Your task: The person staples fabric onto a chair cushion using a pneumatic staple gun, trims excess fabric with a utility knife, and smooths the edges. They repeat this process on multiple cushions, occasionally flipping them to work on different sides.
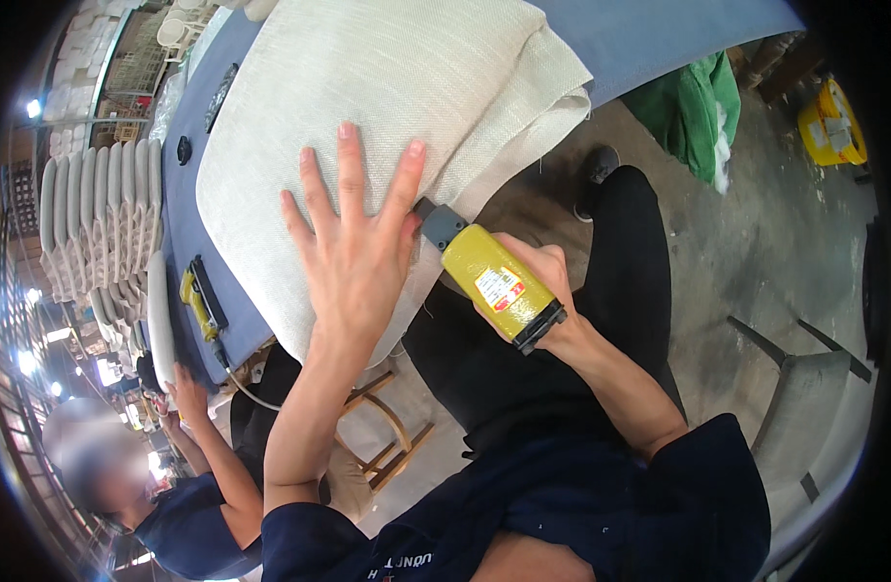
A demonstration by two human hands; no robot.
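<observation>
Pointing toward the upper left of the frame, the yellow staple gun [479, 257] in your right hand [550, 276] has its dark nose [444, 228] at the right-hand margin of the cream fabric panel [397, 97], just beside your left thumb [409, 231]. That closeness of nose, thumb and margin looks like the relation to mind. The gun's long axis slants from the nose, near the centre of the frame, down and rightward to its black rear cap [540, 325]. Your right hand is closed around the grip beneath the body, though its curled fingers are mostly hidden from this view. Your left hand [353, 262] lies palm down, wide open, fingers spread toward the top of the frame; it grips nothing, rests on the panel and is the nearer one to the panel's middle. The panel fills the upper centre, ahead of both hands, on the blue table cover [659, 39], its layered margin slanting from upper right to lower centre. Whether the nose touches the fabric, you cannot tell from here
</observation>
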